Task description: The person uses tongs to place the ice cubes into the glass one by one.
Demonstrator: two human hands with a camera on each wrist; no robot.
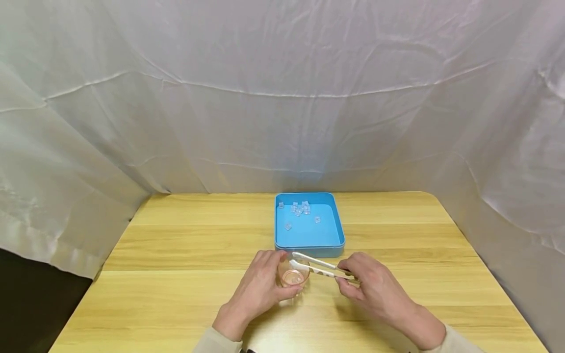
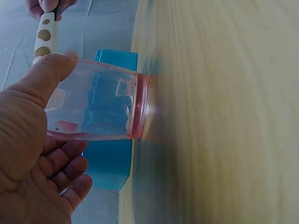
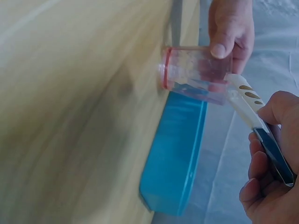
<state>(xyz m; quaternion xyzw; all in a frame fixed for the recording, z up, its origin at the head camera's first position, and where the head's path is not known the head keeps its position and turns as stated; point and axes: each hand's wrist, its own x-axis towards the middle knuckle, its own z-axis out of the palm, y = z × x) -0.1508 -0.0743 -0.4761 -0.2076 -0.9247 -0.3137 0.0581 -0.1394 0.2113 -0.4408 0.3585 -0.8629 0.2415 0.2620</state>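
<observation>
Left hand (image 1: 258,279) grips cup (image 1: 295,278), right hand (image 1: 372,284) pinches tongs (image 1: 326,273) at its rim, seemingly transferring cubes (image 1: 306,210) from far tray (image 1: 309,236); next likely needs tongs eased apart.

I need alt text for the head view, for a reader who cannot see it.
A left hand holds a clear cup while the right hand holds tongs, their tips at its mouth. Beyond the cup, a blue tray of clear cubes stands on a wood-grain table.
</observation>
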